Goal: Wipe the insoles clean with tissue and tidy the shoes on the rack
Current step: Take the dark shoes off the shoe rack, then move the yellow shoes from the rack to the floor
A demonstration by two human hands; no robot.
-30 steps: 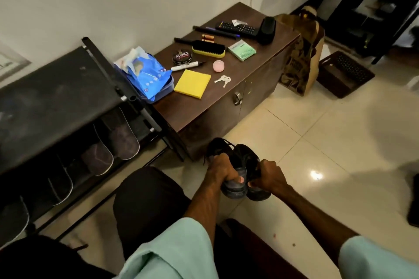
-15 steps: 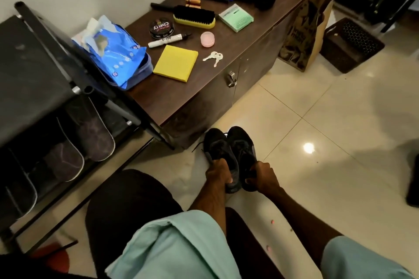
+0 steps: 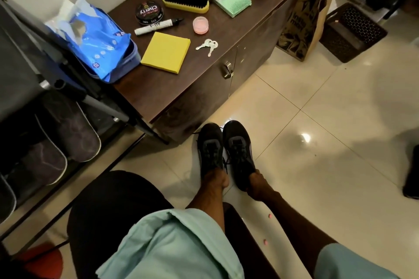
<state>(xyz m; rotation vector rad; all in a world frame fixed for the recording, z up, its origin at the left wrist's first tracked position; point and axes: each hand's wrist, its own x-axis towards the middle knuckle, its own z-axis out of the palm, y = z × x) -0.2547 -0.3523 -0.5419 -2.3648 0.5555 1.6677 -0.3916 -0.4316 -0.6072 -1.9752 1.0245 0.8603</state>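
1. Head view: a seated person leans over the pale tiled floor (image 3: 317, 120). The left hand (image 3: 214, 180) clasps the heel of one shoe and the right hand (image 3: 255, 184) the heel of the other, in a pair of black lace-up sneakers (image 3: 238, 149).
2. The sneakers sit side by side, touching, with toes pointed at the lower front corner of a brown wooden cabinet (image 3: 192, 97). Whether the soles rest on the floor or hang just above it cannot be told.
3. The step in hand looks like setting the pair down for cleaning, with no insole out yet. The next move likely calls for freeing one hand to lift an insole and reach for tissue.
4. A blue plastic tissue pack (image 3: 97, 38) lies at the left edge of the cabinet top, hard against the black metal shoe rack (image 3: 102, 106), where grey slippers (image 3: 68, 129) stand on a lower shelf.
5. A yellow square pad (image 3: 166, 52) and silver keys (image 3: 207, 45) lie near the front edge. A round black polish tin (image 3: 149, 12) and a yellow-backed brush (image 3: 186, 2) sit further back. The cabinet corner and a rack leg stand between the sneakers and the shelves.
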